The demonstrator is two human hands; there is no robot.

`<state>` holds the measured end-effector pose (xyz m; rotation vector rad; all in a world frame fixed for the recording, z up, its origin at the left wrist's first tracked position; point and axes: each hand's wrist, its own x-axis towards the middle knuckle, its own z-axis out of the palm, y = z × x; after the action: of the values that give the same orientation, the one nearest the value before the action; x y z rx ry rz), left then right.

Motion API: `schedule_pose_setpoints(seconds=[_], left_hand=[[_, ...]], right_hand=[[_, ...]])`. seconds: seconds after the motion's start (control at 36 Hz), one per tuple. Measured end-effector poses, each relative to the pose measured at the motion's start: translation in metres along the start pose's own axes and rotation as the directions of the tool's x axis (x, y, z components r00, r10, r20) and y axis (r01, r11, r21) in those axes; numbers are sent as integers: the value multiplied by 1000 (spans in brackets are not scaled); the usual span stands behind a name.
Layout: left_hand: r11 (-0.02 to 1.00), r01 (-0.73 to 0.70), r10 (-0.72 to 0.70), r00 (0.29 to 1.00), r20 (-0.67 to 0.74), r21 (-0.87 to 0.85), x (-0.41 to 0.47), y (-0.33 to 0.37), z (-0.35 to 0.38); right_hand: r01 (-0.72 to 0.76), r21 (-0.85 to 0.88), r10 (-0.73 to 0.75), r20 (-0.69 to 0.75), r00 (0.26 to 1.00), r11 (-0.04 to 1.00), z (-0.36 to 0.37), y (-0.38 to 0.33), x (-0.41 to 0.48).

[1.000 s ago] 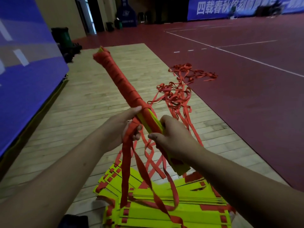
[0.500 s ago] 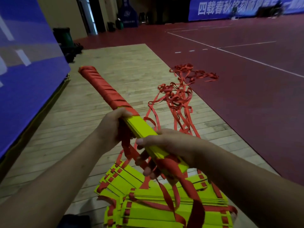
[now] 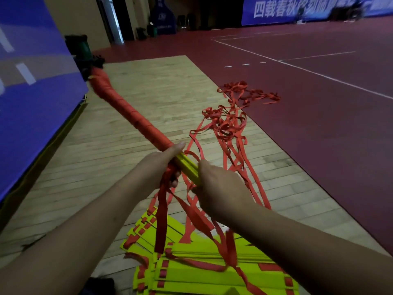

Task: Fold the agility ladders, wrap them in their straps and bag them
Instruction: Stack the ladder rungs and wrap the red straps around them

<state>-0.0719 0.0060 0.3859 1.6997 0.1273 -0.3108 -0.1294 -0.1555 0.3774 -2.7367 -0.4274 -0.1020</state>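
Observation:
I hold a folded ladder bundle [image 3: 127, 112] of yellow rungs slanting up to the far left; its far part is wound in red strap. My left hand [image 3: 161, 167] grips the bundle where the winding ends, with strap running under its fingers. My right hand [image 3: 219, 188] grips the bare yellow near end [image 3: 188, 167]. Loose red strap [image 3: 161, 220] hangs from my hands down to the floor. Below lies a stack of yellow ladder rungs [image 3: 212, 273] with red strap threaded through them.
A tangle of loose red straps [image 3: 227, 122] trails over the wooden floor strip [image 3: 148, 86] toward the red court floor [image 3: 319, 124]. A blue padded wall [image 3: 32, 81] runs along the left. Dark bins [image 3: 81, 50] stand at its far end.
The bundle has swung up and farther away. My right hand has come back from under the bundle to grip its near end, and the red winding reaches closer to my left hand.

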Motion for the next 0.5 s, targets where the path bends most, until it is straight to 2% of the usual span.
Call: schedule_pose_setpoints(seconds=[0.06,0.11,0.17,0.22,0.28,0.31,0.39,0.5], left_hand=[[998,-8,4,997,-71,-56,4,-2,-2],[990,-3,-15,992,-128,-144,6,0,-6],[971,-24,-20,983,-182,-240,8,3,-13],[956,-44,-20,977,-213,-291,11,3,-20],[946,-44,-32,973,-227,-321,13,1,-26],[941,-39,-43,971,-234,-335,13,0,-29],[946,-30,-53,968,-244,-323,16,-6,-36],[961,-31,-47,961,-272,-276,19,-10,-47]], right_hand=[[31,104,-31,3,1000,994,1,0,2],[-18,327,-4,67,998,945,-2,2,6],[-128,548,36,176,984,826,-8,4,8],[-262,700,49,309,950,664,-11,9,10],[-362,755,7,428,904,546,-13,16,11],[-390,758,-28,472,881,522,-14,20,12],[-427,722,-85,554,828,545,-13,33,13],[-417,608,-71,617,784,675,-12,48,19]])
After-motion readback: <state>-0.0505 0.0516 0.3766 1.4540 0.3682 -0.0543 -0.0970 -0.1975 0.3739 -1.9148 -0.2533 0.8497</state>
